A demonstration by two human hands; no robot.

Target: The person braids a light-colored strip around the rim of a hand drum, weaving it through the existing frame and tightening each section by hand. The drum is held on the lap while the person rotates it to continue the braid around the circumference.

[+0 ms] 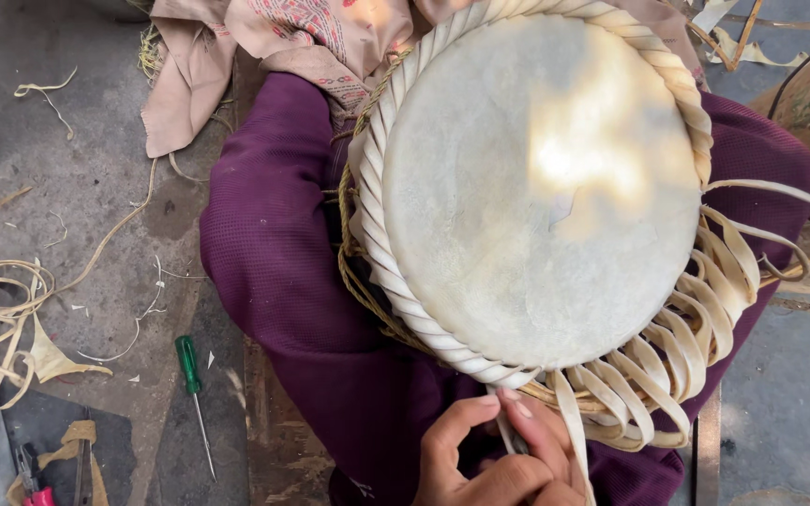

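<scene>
a round hide drum head (536, 187) is held across a purple lap, centre frame. at six o'clock, both hands (499, 454) are pinched together on a pale strap (569, 422); which is which cannot be told. if grip slackens, the strap could slip loose from the braided rim (405, 300).

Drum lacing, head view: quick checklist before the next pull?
1. Grip on strap: ok, fingertips pinch it just below the drum rim.
2. Which of the hands pinches: cannot tell, they overlap at the frame's bottom.
3. Drum support: ok, resting on the lap in purple cloth.
4. Skin surface: not ok, a small torn-looking patch shows near the centre-right.
5. Lacing loops at lower right: not ok, loose and splayed out.
6. Green screwdriver: ok, on the floor, apart from the hands.
</scene>
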